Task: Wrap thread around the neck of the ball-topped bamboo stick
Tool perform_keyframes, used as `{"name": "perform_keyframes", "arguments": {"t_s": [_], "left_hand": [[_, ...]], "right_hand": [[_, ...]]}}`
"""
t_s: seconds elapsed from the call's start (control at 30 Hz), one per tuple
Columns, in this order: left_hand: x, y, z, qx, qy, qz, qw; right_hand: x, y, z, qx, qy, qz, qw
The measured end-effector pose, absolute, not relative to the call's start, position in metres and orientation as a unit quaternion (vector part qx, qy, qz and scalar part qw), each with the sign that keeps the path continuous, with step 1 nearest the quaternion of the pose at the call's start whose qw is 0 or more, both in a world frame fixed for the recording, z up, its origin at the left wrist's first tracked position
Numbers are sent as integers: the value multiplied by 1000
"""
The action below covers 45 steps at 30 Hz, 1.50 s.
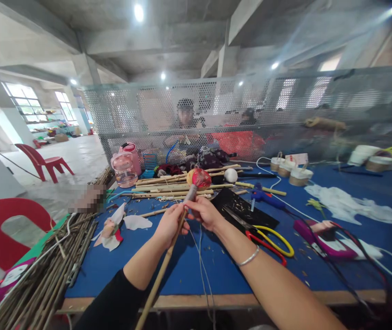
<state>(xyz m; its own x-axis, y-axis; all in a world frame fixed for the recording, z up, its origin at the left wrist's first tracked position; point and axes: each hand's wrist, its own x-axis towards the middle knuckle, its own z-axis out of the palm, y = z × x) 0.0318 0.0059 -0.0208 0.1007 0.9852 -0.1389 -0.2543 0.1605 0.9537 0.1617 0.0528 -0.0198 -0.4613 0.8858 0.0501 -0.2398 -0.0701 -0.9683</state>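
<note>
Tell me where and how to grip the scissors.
Take the scissors by the yellow handle and red handle, probably best from the near right: both loops face that way, while the blades point away over the black sheet.

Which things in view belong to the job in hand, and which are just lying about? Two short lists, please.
Likely in the job:
wooden stick, held by left fingers and right fingers
grey piece at its far end
scissors, perhaps a tool for it

Seemingly just lying about:
pink bottle
red chairs
crumpled white plastic
</note>
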Motion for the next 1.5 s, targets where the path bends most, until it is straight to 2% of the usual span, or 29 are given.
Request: {"name": "perform_keyframes", "arguments": {"t_s": [0.1, 0.2, 0.53, 0.8, 1.0, 1.13, 1.2, 1.4, 1.5], "left_hand": [[34, 6, -26, 477, 502, 542, 476], [33, 7, -27, 508, 523, 545, 414], [20, 14, -19, 456, 485, 581, 468], [20, 11, -12, 369, 380, 582, 617], [19, 11, -12, 314, 346, 528, 709], [19, 15, -18, 300, 377, 472, 738], [19, 15, -20, 334, 431, 450, 707], [26, 7, -25, 486, 556, 489, 465], [26, 7, -26, 502, 570, 498, 420]], "right_hand": [[156, 52, -21, -336, -528, 658, 418], [151, 49, -20, -328, -529, 654, 429], [162, 53, -18, -354, -537, 626, 442], [159, 53, -19, -314, -488, 692, 431], [159, 56, -19, -286, -465, 728, 415], [160, 59, -24, -290, -470, 730, 402], [159, 60, -29, -307, -488, 714, 396], [157, 57, -33, -350, -524, 674, 385], [156, 53, -29, -354, -522, 667, 397]]}}
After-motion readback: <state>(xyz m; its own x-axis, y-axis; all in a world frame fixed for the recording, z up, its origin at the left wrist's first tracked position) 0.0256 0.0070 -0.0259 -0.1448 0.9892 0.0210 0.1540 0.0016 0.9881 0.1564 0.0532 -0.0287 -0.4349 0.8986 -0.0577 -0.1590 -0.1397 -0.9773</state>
